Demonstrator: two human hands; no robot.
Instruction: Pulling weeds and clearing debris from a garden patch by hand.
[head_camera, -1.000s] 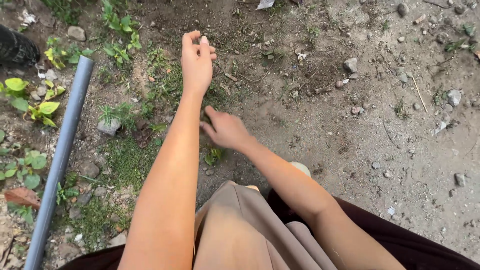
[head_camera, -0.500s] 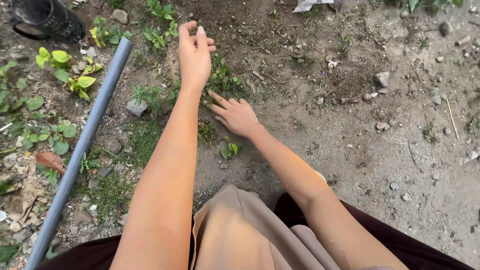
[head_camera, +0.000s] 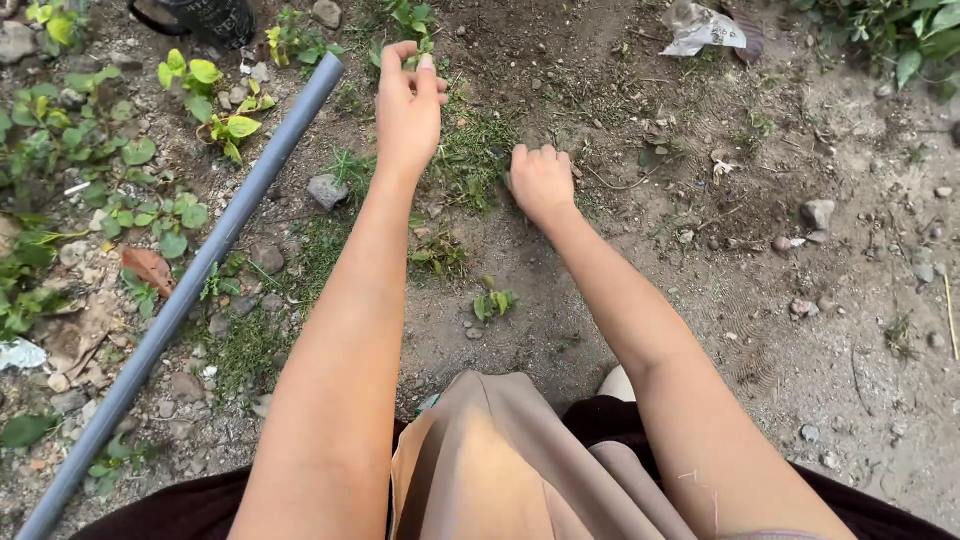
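The ground (head_camera: 640, 300) is bare brown dirt with small stones all over it. A long grey pipe (head_camera: 190, 290) lies across the left side, slanting from the bottom corner up toward the top. Past the pipe, leafy green plants (head_camera: 120, 160) grow in a bunch. The person is crouched low, and a tan cloth (head_camera: 490, 460) covers their lap at the bottom. Both bare arms reach forward over the dirt. A patch of grass (head_camera: 475, 160) sits between the two hands. The left hand (head_camera: 408, 110) is held up above the ground just left of the grass, fingers bent loosely and holding nothing I can see. The right hand (head_camera: 540, 182) is down at the right edge of the grass with its fingers curled under into the dirt; I cannot tell if that grip has closed on anything. A crumpled wrapper (head_camera: 700, 28) lies near the top. A tiny green weed (head_camera: 493, 303) grows near the lap.
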